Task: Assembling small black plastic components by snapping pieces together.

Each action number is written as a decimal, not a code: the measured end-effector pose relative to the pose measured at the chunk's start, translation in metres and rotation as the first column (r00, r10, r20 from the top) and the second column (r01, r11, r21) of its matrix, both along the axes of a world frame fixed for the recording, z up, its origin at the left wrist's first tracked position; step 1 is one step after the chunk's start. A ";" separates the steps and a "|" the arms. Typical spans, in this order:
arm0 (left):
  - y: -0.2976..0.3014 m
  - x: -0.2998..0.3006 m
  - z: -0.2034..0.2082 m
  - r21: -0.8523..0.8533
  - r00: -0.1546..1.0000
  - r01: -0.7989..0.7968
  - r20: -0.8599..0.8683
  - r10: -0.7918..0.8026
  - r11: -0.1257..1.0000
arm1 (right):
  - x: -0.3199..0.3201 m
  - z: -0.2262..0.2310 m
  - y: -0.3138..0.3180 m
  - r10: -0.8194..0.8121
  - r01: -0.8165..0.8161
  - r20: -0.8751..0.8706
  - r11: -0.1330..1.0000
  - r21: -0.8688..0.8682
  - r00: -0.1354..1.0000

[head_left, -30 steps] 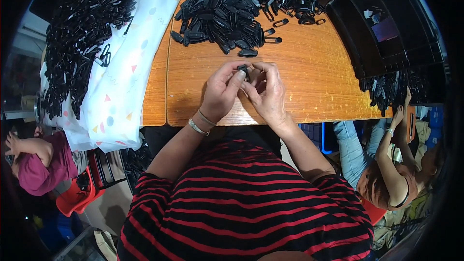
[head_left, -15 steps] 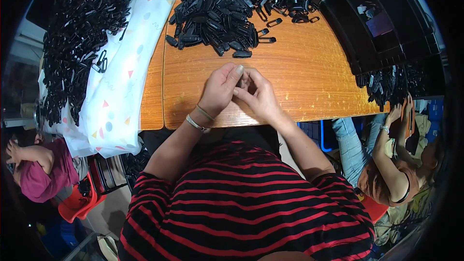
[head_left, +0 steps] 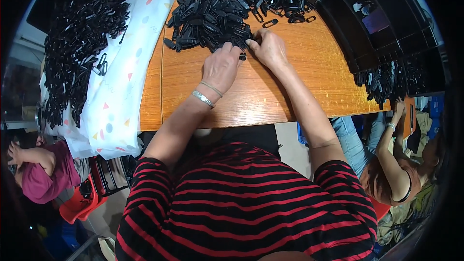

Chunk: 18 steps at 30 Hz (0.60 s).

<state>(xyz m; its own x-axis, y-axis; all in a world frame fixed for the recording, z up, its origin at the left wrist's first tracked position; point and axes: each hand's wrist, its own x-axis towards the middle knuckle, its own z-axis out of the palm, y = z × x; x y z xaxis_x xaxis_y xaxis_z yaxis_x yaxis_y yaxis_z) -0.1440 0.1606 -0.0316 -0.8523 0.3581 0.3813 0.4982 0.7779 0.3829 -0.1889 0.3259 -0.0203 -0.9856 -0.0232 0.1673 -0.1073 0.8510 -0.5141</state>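
A: How do the fingers stand?

B: Your left hand (head_left: 222, 67) curls over the near side of the central pile of black pieces (head_left: 208, 14), which reaches from the worktop's (head_left: 319, 84) far edge toward its middle. A small black piece (head_left: 242, 56) sits at its fingertips, seemingly pinched. Your right hand (head_left: 269, 48) has thumb and index finger close together beside the pile; I can't tell whether they grip anything.

A: What could go wrong?

B: The pieces lie jumbled, so a pull could drag neighbours along, or your small piece could slip among look-alikes. The white sheet (head_left: 123, 77) overhangs the near edge at the left corner; a snag could spill its dark heap (head_left: 79, 53).

A: Containers?

B: 1 black bin (head_left: 396, 48) at the right edge, holding a purple item (head_left: 376, 21) and something whitish (head_left: 360, 7), too small to identify.
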 end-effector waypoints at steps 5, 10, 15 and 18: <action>-0.002 -0.005 0.001 -0.073 1.000 -0.021 -0.012 0.020 0.997 | 0.019 0.008 0.006 0.015 -0.015 0.038 1.000 0.001 0.999; -0.013 0.005 -0.005 0.159 0.996 -0.013 -0.081 0.026 0.987 | 0.044 0.006 0.014 -0.002 -0.010 -0.036 0.953 -0.304 0.999; -0.018 0.027 0.012 0.844 0.772 -0.326 0.498 -0.395 0.425 | 0.082 0.026 -0.009 0.092 -0.098 -0.039 0.848 -0.520 0.995; -0.023 0.031 0.021 0.873 0.746 -0.325 0.473 -0.470 0.362 | 0.089 0.028 -0.016 0.129 -0.202 -0.173 0.831 -0.519 0.976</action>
